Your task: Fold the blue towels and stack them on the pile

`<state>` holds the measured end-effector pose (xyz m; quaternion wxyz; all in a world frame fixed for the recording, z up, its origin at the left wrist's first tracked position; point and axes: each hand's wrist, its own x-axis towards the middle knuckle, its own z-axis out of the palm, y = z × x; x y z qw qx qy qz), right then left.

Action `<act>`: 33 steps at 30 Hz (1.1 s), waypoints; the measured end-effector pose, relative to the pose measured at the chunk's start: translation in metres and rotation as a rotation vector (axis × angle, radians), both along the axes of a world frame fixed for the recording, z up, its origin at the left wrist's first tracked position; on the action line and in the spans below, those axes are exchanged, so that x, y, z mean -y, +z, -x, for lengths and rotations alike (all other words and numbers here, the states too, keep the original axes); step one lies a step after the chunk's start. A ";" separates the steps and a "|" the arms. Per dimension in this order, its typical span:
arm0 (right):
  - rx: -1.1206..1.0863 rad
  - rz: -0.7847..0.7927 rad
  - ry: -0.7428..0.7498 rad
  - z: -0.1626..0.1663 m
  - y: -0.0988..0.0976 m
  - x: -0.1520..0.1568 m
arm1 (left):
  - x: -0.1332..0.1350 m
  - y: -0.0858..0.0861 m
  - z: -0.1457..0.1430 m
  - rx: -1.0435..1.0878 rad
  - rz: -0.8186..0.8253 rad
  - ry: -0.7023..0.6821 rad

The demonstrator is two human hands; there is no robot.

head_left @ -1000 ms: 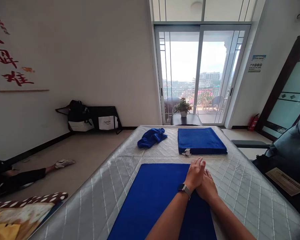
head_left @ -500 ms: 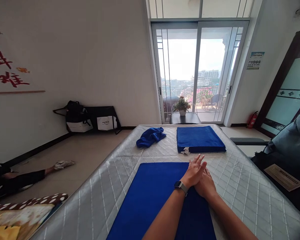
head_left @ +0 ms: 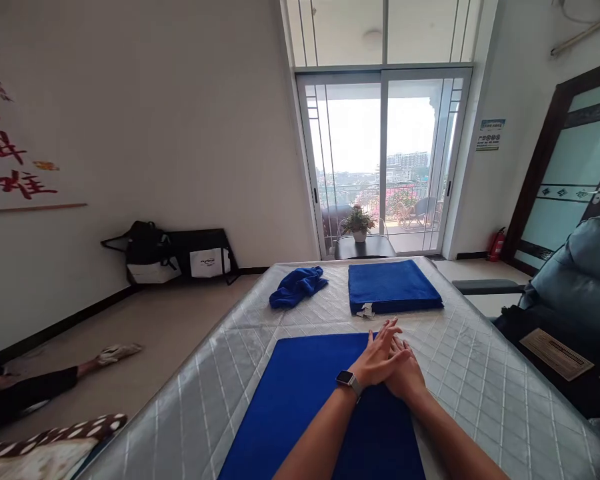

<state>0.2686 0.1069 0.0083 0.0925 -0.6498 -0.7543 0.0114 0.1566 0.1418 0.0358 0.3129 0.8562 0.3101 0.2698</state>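
A flat blue cloth (head_left: pixel 290 393) lies spread on the silver quilted surface in front of me. My left hand (head_left: pixel 377 360), with a watch (head_left: pixel 345 378) on its wrist, rests near the cloth's far right corner, its fingers stretched out and apart. Partly beneath it is my right hand (head_left: pixel 406 375), fingers also extended, at the cloth's right edge. Neither hand grips anything. Just beyond them sits a neat stack of folded blue cloths (head_left: pixel 393 283) with white tags (head_left: pixel 365 310). A crumpled blue cloth (head_left: pixel 296 287) lies to the left of the stack.
The quilted surface (head_left: pixel 480 373) is edged on the right by a dark armchair (head_left: pixel 590 280). Behind it stand a chair (head_left: pixel 365 247) with a potted plant (head_left: pixel 359 223) and glass sliding doors (head_left: pixel 350 147). On the left, another person's leg (head_left: pixel 55 387) stretches across the floor.
My left hand's fingers have spread more over the right hand. The view has tilted up slightly, and the hands appear a little further left. The cloths look unmoved.
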 end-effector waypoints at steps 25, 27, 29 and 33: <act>-0.079 0.030 -0.095 0.004 -0.001 -0.003 | -0.039 -0.002 0.190 -0.288 -0.073 0.387; -0.079 0.034 -0.100 0.004 -0.001 -0.003 | -0.042 -0.003 0.200 -0.303 -0.089 0.424; -0.078 0.037 -0.106 0.004 -0.001 -0.004 | -0.046 -0.005 0.205 -0.314 -0.103 0.445; -0.074 0.025 -0.108 0.004 -0.001 -0.003 | -0.054 -0.005 0.209 -0.325 -0.078 0.476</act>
